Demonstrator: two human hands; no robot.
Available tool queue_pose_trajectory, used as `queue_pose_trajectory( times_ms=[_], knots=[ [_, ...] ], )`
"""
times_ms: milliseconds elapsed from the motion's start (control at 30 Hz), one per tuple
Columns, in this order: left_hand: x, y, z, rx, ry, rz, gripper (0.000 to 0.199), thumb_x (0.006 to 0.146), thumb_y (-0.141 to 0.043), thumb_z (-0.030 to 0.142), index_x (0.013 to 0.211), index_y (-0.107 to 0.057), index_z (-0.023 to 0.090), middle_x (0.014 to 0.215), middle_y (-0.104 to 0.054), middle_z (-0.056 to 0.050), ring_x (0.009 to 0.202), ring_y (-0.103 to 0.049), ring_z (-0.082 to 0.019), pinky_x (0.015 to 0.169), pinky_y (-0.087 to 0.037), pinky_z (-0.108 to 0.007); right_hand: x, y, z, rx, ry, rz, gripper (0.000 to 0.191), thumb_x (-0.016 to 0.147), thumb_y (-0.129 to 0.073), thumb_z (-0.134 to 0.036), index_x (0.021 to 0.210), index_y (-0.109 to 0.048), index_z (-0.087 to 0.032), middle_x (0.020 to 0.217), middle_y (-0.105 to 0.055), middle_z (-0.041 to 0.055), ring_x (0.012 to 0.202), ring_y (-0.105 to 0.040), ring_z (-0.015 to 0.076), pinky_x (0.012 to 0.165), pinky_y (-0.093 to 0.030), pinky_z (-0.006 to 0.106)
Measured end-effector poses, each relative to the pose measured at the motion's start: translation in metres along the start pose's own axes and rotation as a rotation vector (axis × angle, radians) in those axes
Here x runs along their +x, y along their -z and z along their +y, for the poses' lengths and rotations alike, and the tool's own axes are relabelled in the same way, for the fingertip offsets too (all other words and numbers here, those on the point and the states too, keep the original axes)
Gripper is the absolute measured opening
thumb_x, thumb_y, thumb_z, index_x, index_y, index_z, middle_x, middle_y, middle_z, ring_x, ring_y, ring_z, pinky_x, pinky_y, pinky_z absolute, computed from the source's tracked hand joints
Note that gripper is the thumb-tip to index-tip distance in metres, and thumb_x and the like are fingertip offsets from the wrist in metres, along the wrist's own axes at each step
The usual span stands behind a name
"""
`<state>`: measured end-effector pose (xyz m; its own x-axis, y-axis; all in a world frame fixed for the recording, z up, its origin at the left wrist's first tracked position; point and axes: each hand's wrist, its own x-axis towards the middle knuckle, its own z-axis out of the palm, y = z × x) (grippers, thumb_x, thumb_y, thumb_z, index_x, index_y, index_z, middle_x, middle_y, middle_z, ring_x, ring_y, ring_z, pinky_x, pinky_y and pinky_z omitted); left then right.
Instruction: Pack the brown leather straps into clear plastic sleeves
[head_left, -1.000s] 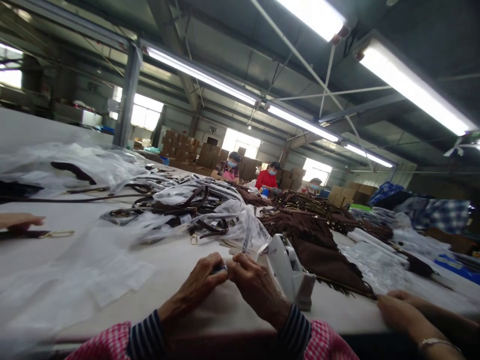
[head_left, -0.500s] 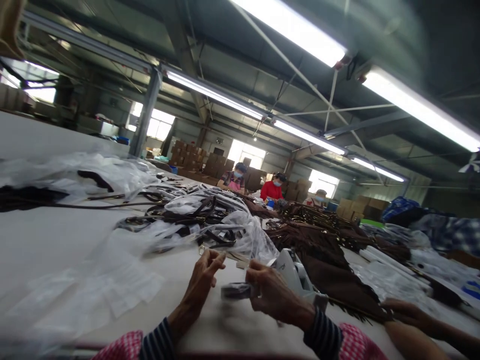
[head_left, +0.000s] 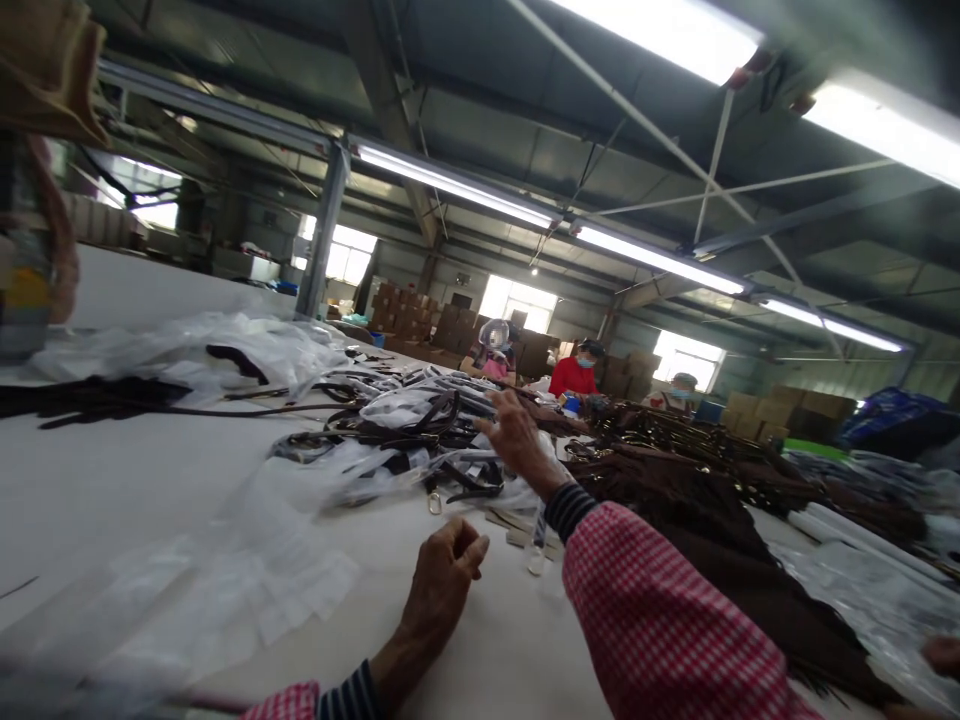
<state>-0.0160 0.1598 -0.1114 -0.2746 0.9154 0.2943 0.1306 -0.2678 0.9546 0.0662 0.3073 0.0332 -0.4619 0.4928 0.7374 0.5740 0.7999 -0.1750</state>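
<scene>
My left hand (head_left: 448,572) is low over the white table (head_left: 495,660), its thumb and fingers curled together; anything inside them is hidden. My right hand (head_left: 519,440) reaches forward over a pile of dark straps (head_left: 442,415) with grey and clear wrapping, fingers apart and nothing visible in them. Whether it touches the pile I cannot tell. A metal clasp (head_left: 434,502) lies at the near edge of the pile, and another clasp (head_left: 535,562) lies below my right wrist. Small flat pale strips (head_left: 517,530) rest beside that wrist.
Crumpled clear plastic bags (head_left: 202,350) and thin white sheets (head_left: 247,570) cover the left side. Dark brown fringed pieces (head_left: 720,540) spread over the right. People sit across the table, one in red (head_left: 574,376). Another person's hand (head_left: 941,655) shows at the right edge.
My right hand has moved forward and up over the straps; the blurred grey item it held is gone from it. My left fingers have curled in. The white device is now hidden behind my right arm.
</scene>
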Motion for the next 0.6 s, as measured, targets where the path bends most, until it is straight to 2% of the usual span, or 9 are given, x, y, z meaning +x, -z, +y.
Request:
queue_pose_trajectory(
  times_ms=[67,133,200,233,300,367,433,500,600],
  knots=[
    [0.0,0.002,0.002,0.01,-0.034,0.01,0.029,0.083,-0.059,0.049,0.068,-0.055,0.024,0.065,-0.063,-0.002,0.066,-0.064,-0.023,0.07,-0.049,-0.035,-0.038,-0.03,-0.004,0.037,0.016,-0.151,0.019,0.086,-0.075,-0.019,0.105,-0.077,-0.019,0.103,-0.068,0.0047,0.08,-0.062,0.0168,0.075,-0.047,0.029],
    [0.01,0.01,0.007,0.091,-0.076,0.042,0.031,0.088,-0.055,0.049,0.07,-0.056,0.023,0.068,-0.066,-0.003,0.069,-0.065,-0.023,0.071,-0.05,-0.034,-0.077,-0.052,-0.008,0.06,-0.002,-0.231,0.007,0.087,-0.075,-0.017,0.094,-0.077,-0.018,0.093,-0.069,0.0027,0.074,-0.062,0.0153,0.07,-0.045,0.027],
    [0.033,0.027,0.017,0.289,-0.121,0.069,0.031,0.092,-0.051,0.046,0.074,-0.06,0.022,0.074,-0.07,-0.004,0.073,-0.067,-0.023,0.072,-0.05,-0.033,-0.111,-0.065,-0.012,0.077,-0.012,-0.28,0.003,0.087,-0.075,-0.016,0.09,-0.076,-0.018,0.089,-0.069,0.0021,0.075,-0.062,0.0161,0.068,-0.045,0.027],
    [0.049,0.038,0.023,0.46,-0.152,0.068,0.03,0.093,-0.049,0.044,0.079,-0.063,0.022,0.079,-0.072,-0.005,0.076,-0.068,-0.024,0.073,-0.05,-0.033,-0.125,-0.07,-0.013,0.087,-0.007,-0.3,0.005,0.087,-0.077,-0.017,0.091,-0.075,-0.019,0.092,-0.069,0.0022,0.08,-0.063,0.0174,0.071,-0.046,0.027],
    [0.087,0.063,0.035,0.583,-0.166,0.103,0.021,0.09,-0.056,0.039,0.084,-0.067,0.022,0.088,-0.074,-0.008,0.09,-0.067,-0.028,0.08,-0.049,-0.036,-0.147,-0.075,-0.017,0.094,0.021,-0.322,0.004,0.091,-0.074,-0.019,0.094,-0.073,-0.021,0.098,-0.07,0.0031,0.094,-0.062,0.0205,0.082,-0.047,0.03],
    [0.124,0.089,0.041,0.686,-0.169,0.143,0.01,0.082,-0.063,0.031,0.078,-0.066,0.022,0.104,-0.072,-0.013,0.117,-0.058,-0.038,0.093,-0.044,-0.043,-0.158,-0.076,-0.021,0.084,0.027,-0.33,0.002,0.096,-0.07,-0.022,0.098,-0.071,-0.022,0.103,-0.069,0.0037,0.103,-0.06,0.0219,0.09,-0.046,0.033],
    [0.153,0.111,0.038,0.75,-0.138,0.15,0.009,0.074,-0.066,0.024,0.068,-0.06,0.021,0.105,-0.07,-0.015,0.127,-0.05,-0.045,0.099,-0.041,-0.049,-0.161,-0.076,-0.023,0.058,0.011,-0.347,0.004,0.098,-0.069,-0.024,0.101,-0.07,-0.022,0.107,-0.068,0.0043,0.105,-0.059,0.0225,0.091,-0.046,0.035],
    [0.17,0.125,0.031,0.771,-0.09,0.131,0.014,0.068,-0.067,0.019,0.059,-0.056,0.021,0.092,-0.069,-0.013,0.122,-0.053,-0.045,0.099,-0.04,-0.049,-0.16,-0.076,-0.023,0.03,0.0,-0.363,0.004,0.098,-0.069,-0.024,0.101,-0.068,-0.022,0.109,-0.067,0.005,0.105,-0.058,0.0233,0.089,-0.046,0.036],
    [0.181,0.133,0.022,0.723,-0.03,0.118,0.022,0.067,-0.067,0.016,0.051,-0.051,0.02,0.071,-0.062,-0.008,0.108,-0.06,-0.04,0.092,-0.042,-0.044,-0.159,-0.078,-0.021,0.017,0.003,-0.359,0.003,0.098,-0.067,-0.025,0.098,-0.066,-0.022,0.108,-0.067,0.0049,0.105,-0.058,0.0236,0.087,-0.046,0.036]
  ],
)
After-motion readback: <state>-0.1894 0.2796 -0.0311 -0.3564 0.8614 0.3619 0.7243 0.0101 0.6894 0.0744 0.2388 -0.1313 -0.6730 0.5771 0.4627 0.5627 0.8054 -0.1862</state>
